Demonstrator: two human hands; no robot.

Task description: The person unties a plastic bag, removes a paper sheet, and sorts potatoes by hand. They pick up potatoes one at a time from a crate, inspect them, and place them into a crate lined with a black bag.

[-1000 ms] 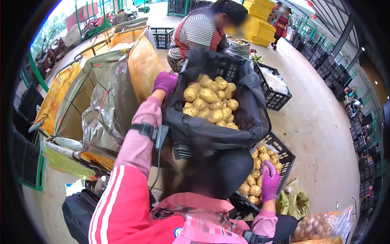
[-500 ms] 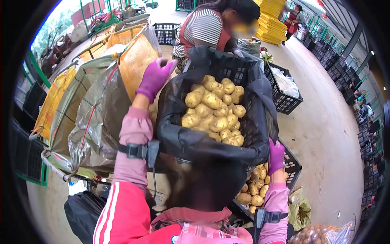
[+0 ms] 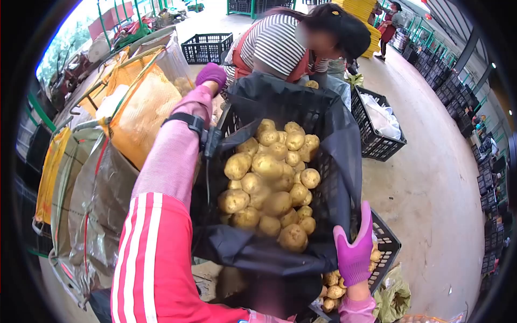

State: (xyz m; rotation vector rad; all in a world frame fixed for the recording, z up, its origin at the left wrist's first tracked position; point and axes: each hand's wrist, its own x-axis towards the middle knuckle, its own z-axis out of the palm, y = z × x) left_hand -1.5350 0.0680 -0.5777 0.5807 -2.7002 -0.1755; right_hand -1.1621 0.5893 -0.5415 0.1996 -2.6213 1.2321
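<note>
A black plastic crate (image 3: 344, 191) lined with dark cloth (image 3: 242, 248) stands tilted before me, heaped with potatoes (image 3: 267, 166). My left hand (image 3: 211, 76), in a purple glove, reaches past the crate's far left corner, close to the co-worker's striped clothing. Its back faces me, and the fingers are hidden. Also gloved in purple, my right hand (image 3: 355, 253) lies at the crate's near right corner, fingers stretched up along its side and thumb apart. Below it, a second black crate (image 3: 389, 240) holds more potatoes (image 3: 335, 292), partly covered by the upper crate.
A co-worker (image 3: 280, 46) bends over just beyond the crate. Sacks on a metal frame (image 3: 141, 116) line the left side. A black crate (image 3: 379, 141) with white plastic stands on the right, another crate (image 3: 206, 49) at the back. A crumpled sack (image 3: 393, 296) lies at lower right.
The potato crate now sits lower and nearer in view. My left arm has stretched further forward, and my right hand has opened its thumb and fingers. The co-worker's head has shifted right.
</note>
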